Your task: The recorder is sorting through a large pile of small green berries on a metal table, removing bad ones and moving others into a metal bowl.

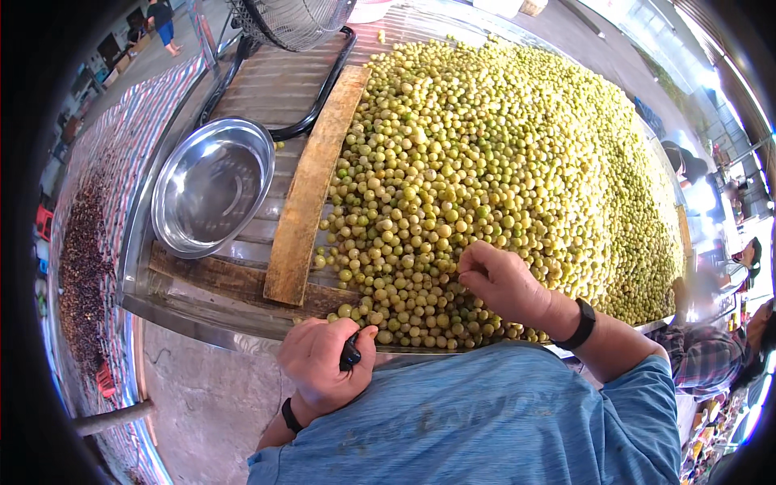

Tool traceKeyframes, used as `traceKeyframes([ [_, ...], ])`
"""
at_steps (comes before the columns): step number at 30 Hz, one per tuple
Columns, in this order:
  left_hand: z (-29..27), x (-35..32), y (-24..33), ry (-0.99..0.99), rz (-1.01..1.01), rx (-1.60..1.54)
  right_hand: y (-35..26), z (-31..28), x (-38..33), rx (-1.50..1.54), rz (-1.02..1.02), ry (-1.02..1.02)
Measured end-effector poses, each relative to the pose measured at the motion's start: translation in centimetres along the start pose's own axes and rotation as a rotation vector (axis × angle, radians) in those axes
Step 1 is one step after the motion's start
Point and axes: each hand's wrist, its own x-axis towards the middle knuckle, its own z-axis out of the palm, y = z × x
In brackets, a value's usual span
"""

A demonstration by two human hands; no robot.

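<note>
A broad heap of small, round yellow-green fruits (469, 162), much like gooseberries, covers most of the metal table (234, 327). At the table's near edge, my left hand (323, 360) is closed round a black-handled tool (351, 352); whatever lies beyond the handle is hidden by the fingers. My right hand (509, 283) hovers over the near part of the heap, its fingers curled in and the thumb against them. Whether a fruit is inside that pinch cannot be made out.
A wooden board (315, 194) borders the heap on the left, with another plank (218, 279) along the near edge. A shiny metal bowl (214, 187) and a fan (293, 20) on a black stand are further left. People sit at the right; striped sheeting (129, 129) holds dark pieces.
</note>
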Motion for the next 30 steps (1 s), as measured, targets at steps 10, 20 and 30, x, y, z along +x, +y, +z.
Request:
traceKeyframes([
  [10, 0.1, 0.0, 0.0, 0.001, 0.004, 0.006, 0.5, 1.4, 1.6, -0.085, -0.297, 0.014],
  [20, 0.0, 0.2, -0.3, 0.003, 0.034, 0.012, 0.6, 3.2, 2.4, -0.566, -0.642, -0.006],
  [30, -0.3, 0.1, -0.1, -0.033, -0.007, 0.014, -3.1, 2.2, 4.6, 0.152, -0.087, -0.18],
])
